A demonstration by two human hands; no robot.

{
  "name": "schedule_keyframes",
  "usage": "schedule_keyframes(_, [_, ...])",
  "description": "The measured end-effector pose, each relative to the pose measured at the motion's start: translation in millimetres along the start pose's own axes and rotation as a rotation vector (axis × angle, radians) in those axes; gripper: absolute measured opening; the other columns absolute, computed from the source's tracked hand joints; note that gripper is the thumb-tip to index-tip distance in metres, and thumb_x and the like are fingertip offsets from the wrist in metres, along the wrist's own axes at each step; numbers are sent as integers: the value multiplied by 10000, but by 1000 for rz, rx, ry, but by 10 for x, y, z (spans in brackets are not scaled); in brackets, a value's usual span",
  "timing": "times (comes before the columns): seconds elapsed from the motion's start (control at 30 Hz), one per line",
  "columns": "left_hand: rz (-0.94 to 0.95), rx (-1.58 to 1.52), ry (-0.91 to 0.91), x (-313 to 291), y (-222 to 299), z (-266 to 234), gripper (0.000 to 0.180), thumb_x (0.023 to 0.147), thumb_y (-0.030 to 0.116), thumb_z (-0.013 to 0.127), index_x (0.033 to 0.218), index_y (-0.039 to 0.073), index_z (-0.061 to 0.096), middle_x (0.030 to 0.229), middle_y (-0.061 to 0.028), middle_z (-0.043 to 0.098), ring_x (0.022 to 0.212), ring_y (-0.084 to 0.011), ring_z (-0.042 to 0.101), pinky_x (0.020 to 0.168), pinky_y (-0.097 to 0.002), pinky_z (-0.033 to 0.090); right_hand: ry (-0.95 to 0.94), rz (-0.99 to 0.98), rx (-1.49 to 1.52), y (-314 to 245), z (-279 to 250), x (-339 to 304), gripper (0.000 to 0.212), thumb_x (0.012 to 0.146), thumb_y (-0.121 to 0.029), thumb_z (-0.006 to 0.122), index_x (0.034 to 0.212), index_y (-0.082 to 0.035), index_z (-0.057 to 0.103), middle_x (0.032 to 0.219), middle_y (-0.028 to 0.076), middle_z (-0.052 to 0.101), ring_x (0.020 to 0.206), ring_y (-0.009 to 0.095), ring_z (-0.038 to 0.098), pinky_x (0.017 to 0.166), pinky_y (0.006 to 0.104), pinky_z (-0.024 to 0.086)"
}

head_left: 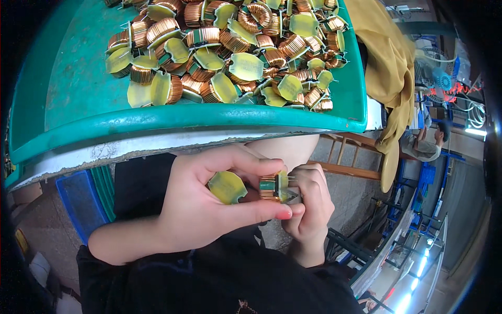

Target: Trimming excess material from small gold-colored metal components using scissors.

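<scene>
My left hand is closed, pinching a copper-wound toroidal coil between thumb and forefinger. The coil's yellow base plate faces right, and thin pins stick out of it. A second coil, showing its yellow plate, is tucked in the same palm. On the right, my right hand is curled shut against the plate and pins of the pinched coil. A grey metal tip shows between its fingers; the rest of that tool is hidden in the fist.
A green tray heaped with copper coils stands on a white, chipped table edge beyond my hands. A blue crate is at left. Mustard cloth, a wooden stool and another person are at right.
</scene>
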State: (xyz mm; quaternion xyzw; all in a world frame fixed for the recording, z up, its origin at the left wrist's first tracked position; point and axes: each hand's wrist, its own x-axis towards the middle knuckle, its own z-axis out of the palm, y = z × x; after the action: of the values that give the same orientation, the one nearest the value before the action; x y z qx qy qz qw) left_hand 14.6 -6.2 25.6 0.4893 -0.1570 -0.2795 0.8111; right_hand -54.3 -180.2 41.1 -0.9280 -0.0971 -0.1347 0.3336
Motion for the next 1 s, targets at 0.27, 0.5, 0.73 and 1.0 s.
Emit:
schedule_keyframes(0.27, [66, 6, 8, -13, -35, 11, 449, 604, -62, 783, 1016, 13, 618, 1003, -133, 640, 837, -171, 612, 709, -240, 491, -13, -55, -190, 4, -40, -14, 382, 878, -384, 535, 810, -8, 539, 736, 108, 514, 609, 236, 445, 574, 338, 410])
schedule_keyframes(0.5, [220, 87, -43, 9, -6, 23, 437, 604, -46, 789, 1005, 10, 625, 984, -128, 651, 814, -161, 610, 657, -227, 489, 4, -44, -187, -31, -49, -81, 400, 877, -405, 535, 780, -17, 528, 703, 98, 501, 582, 232, 437, 528, 327, 398])
schedule_keyframes(0.73, [180, 1, -67, 1, -4, 15, 456, 638, -59, 763, 1055, -1, 588, 986, -156, 648, 769, -176, 626, 636, -223, 503, 184, -31, 125, 26, -49, -77, 419, 889, -418, 510, 784, -13, 527, 717, 102, 510, 613, 233, 454, 592, 335, 414])
schedule_keyframes(1.0, [-195, -438, -132, -13, 41, -28, 399, 742, -34, 683, 1109, -32, 527, 997, -226, 625, 751, -254, 648, 645, -285, 564, 83, 102, 62, 40, -94, -18, 401, 915, -374, 470, 823, 9, 541, 768, 127, 537, 668, 241, 471, 653, 337, 411])
